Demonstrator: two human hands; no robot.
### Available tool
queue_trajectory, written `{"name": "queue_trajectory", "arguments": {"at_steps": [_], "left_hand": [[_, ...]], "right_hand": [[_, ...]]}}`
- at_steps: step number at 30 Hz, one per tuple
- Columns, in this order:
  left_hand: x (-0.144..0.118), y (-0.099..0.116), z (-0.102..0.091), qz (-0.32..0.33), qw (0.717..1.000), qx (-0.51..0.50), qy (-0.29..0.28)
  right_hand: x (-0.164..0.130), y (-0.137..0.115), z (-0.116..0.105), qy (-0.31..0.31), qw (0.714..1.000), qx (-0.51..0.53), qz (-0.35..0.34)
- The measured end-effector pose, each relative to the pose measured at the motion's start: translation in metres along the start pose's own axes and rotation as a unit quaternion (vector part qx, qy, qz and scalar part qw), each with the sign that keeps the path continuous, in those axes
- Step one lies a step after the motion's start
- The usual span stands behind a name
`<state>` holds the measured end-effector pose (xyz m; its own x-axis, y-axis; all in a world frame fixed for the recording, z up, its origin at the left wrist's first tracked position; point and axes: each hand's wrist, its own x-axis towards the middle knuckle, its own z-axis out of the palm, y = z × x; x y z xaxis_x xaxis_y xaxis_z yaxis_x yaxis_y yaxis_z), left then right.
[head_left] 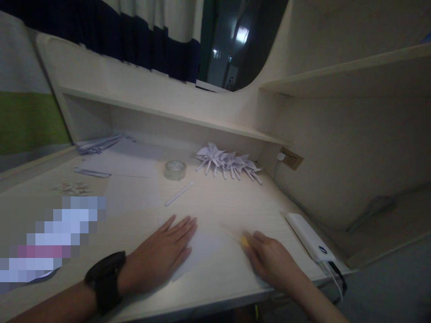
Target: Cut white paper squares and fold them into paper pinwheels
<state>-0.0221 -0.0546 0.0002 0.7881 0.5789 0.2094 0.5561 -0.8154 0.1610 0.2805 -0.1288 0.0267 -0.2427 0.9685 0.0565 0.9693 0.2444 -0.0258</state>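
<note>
Pressing left hand (161,258) flat on paper sheet (202,246); right hand (269,260) curled beside.

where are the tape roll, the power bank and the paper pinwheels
tape roll (175,170), head view, on its front rim
power bank (308,235), head view, middle of its white top
paper pinwheels (229,162), head view, middle of the pile

pixelated patch (50,242) at desk's left, right hand (269,260) motion-blurred, its yellow object (244,241) unclear

A pale wooden worktop (222,202) carries white paper sheets (131,179), a tape roll (175,170), folded paper pinwheels (229,163), a rolled paper stick (179,194) and a white power bank (310,237).
</note>
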Motion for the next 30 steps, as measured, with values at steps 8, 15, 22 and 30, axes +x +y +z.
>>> {"name": "queue_trajectory", "arguments": {"at_steps": [8, 15, 22, 30], "left_hand": [[0.003, 0.004, -0.005, -0.080, 0.995, 0.032, 0.057], [-0.026, 0.002, -0.039, -0.062, 0.997, 0.020, 0.036], [-0.031, 0.007, -0.033, -0.093, 0.994, -0.006, 0.056], [0.011, 0.023, -0.039, -0.077, 0.994, -0.058, 0.059]], "right_hand": [[-0.008, 0.033, -0.002, 0.012, 0.997, 0.049, 0.061], [-0.005, 0.042, -0.013, 0.030, 0.973, 0.212, 0.085], [0.001, 0.034, -0.022, 0.038, 0.950, 0.305, 0.052], [0.006, 0.029, -0.013, -0.011, 0.961, 0.272, 0.051]]}}
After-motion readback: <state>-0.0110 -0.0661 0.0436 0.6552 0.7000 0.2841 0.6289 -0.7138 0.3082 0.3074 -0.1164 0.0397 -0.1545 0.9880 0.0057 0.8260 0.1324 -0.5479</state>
